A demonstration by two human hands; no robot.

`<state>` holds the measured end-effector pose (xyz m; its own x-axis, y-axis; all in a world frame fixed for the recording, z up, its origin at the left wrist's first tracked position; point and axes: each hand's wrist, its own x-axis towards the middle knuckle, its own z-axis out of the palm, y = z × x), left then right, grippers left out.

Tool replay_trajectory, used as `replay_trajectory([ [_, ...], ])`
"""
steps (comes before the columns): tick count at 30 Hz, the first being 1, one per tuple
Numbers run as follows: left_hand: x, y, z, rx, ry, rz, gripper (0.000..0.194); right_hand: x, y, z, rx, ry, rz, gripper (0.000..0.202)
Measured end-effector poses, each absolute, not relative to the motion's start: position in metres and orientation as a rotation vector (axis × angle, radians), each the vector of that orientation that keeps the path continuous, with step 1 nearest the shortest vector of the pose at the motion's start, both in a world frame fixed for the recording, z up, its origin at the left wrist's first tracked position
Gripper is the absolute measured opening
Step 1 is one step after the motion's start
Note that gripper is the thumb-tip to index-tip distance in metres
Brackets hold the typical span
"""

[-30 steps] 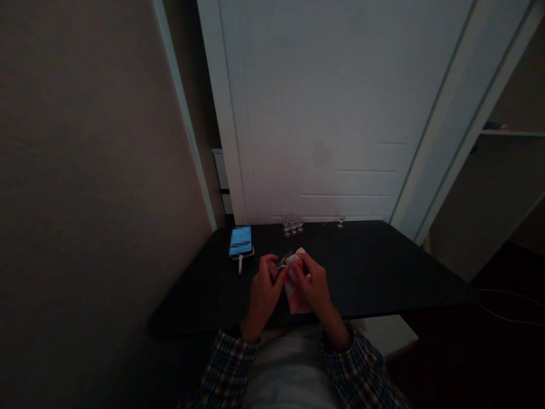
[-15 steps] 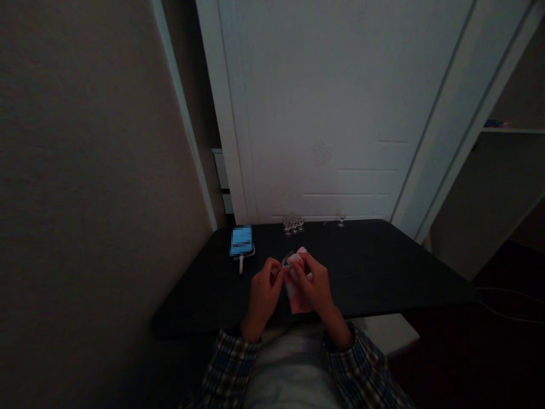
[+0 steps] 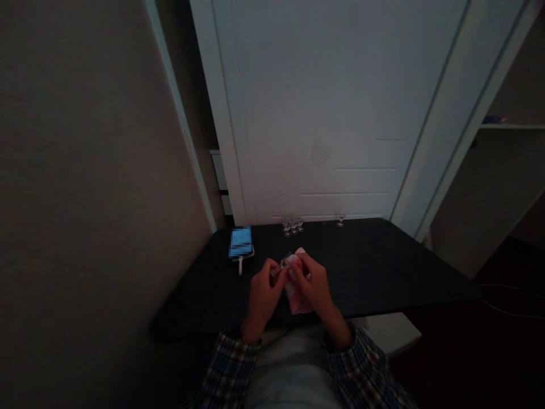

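Over the near part of the dark table, my two hands meet in front of me. My left hand (image 3: pixel 264 289) pinches a small clear glass (image 3: pixel 284 263), which looks like the small stemmed ones at the back; its stem end is mostly hidden by my fingers. A pink and white cloth (image 3: pixel 299 301) is gripped in my right hand (image 3: pixel 314 281), bunched against the glass, with its loose end hanging down. Near the table's back edge stands a cluster of small stemmed glasses (image 3: pixel 293 225). Apart from them, to the right, is a single stemmed glass (image 3: pixel 341 220).
The dark table (image 3: pixel 383 267) reaches a white panel door (image 3: pixel 323 102) behind it. A device with a blurred blue screen (image 3: pixel 241 242) stands at the table's left, a pale strap (image 3: pixel 240 266) below it. A white surface (image 3: pixel 389 333) shows beneath the front edge.
Both hands keep almost the same place and hold. The fingers and the glass between them have shifted very slightly, and the whole view has tilted a little.
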<state>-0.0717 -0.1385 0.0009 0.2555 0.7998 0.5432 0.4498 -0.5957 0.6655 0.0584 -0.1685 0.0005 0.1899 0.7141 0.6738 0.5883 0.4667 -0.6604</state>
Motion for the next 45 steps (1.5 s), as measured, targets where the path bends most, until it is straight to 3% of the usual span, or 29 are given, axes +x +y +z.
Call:
replay_trajectory([
  [45, -0.0708, -0.1357, -0.0014, 2.157, 1.193, 1.254, 0.022, 0.0591, -0.1678, 0.0011, -1.23, -1.525, 0.142, 0.021],
])
